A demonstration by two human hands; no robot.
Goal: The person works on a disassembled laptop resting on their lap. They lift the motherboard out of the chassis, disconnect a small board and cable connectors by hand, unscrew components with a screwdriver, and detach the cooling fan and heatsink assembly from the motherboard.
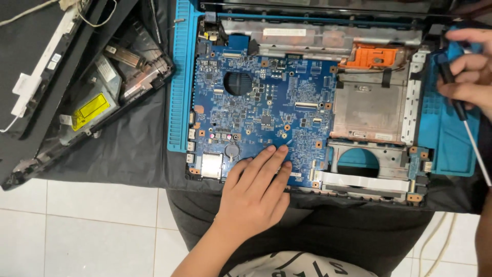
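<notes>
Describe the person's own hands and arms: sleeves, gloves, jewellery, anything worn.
Both hands are bare: no gloves, rings or watch show. The left hand leads into a bare forearm with no sleeve as far as the picture's lower edge. The right hand is cut off by the right edge, so only its fingers and part of the palm show; no sleeve appears there either.

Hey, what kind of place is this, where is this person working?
Probably a home floor used for laptop repair: white floor tiles, a blue repair mat on dark cloth, and an opened laptop's blue motherboard under the left hand; right hand holds a screwdriver.
</notes>
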